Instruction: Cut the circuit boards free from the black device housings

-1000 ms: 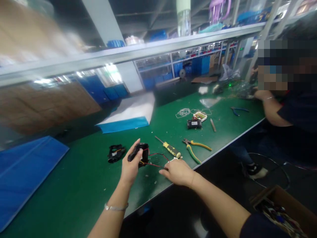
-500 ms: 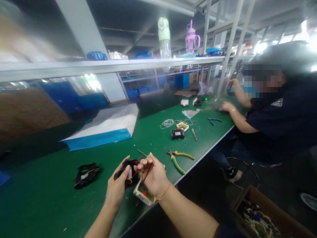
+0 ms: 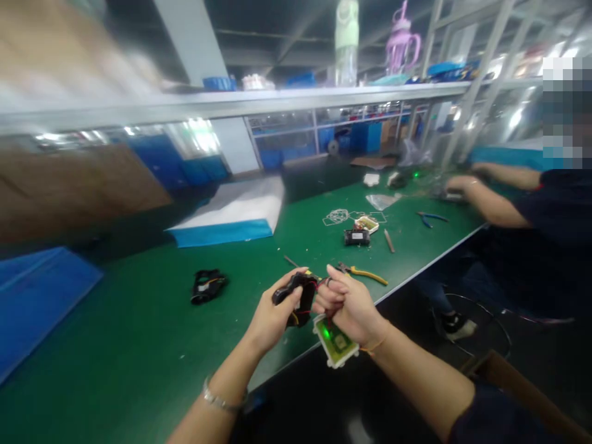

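Observation:
My left hand (image 3: 274, 311) is closed around a black plastic housing (image 3: 305, 299) with red and yellow wires coming from it. Close beside it, my right hand (image 3: 349, 305) has its fingers curled on thin red wires (image 3: 319, 285). Below my right hand hangs a circuit board in a white case (image 3: 337, 345), tilted, its small light glowing green. Just behind my right hand lie yellow-handled pliers (image 3: 367, 274), partly hidden by the hand. A thin rod-shaped tool (image 3: 291, 262) rests on the table past my left hand.
On the green table (image 3: 139, 327) sit another black housing (image 3: 208, 287), a black unit with a white label (image 3: 357, 237), an open white case (image 3: 367, 223), blue pliers (image 3: 432, 218) and a white-and-blue stack (image 3: 231, 213). A shelf (image 3: 277, 102) crosses above. A co-worker (image 3: 555, 203) is at the right.
The view has swung left, so things appear farther right. My right fingers have curled in on the wires. The circuit board's light has gone from red to green, and more of the board shows.

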A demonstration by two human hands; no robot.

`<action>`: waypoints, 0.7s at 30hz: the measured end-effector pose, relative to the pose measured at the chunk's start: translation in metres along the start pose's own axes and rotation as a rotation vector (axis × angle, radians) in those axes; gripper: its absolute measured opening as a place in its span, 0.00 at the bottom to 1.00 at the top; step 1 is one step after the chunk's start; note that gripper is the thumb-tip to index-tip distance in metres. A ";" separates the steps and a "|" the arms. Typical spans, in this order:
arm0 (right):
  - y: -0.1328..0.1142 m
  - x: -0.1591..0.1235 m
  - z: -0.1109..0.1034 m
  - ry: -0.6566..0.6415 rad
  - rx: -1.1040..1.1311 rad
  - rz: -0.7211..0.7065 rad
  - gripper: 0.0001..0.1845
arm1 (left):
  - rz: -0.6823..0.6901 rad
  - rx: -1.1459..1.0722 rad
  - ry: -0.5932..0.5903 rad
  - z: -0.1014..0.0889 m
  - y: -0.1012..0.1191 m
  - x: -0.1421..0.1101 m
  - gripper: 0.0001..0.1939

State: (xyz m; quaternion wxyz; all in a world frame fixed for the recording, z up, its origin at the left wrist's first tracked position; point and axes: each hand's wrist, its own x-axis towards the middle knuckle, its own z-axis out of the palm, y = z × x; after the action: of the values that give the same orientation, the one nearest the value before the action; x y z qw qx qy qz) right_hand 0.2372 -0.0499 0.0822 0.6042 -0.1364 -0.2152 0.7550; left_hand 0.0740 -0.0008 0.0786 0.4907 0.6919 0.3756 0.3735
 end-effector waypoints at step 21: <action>-0.037 -0.030 0.005 0.128 -0.237 0.030 0.33 | 0.054 -0.108 -0.108 0.024 0.021 -0.012 0.21</action>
State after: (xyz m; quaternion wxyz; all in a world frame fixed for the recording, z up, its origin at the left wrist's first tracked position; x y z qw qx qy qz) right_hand 0.2733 -0.0733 0.1026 0.5849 -0.2580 -0.2620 0.7230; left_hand 0.0932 -0.0256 0.0916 0.5365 0.6933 0.3093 0.3685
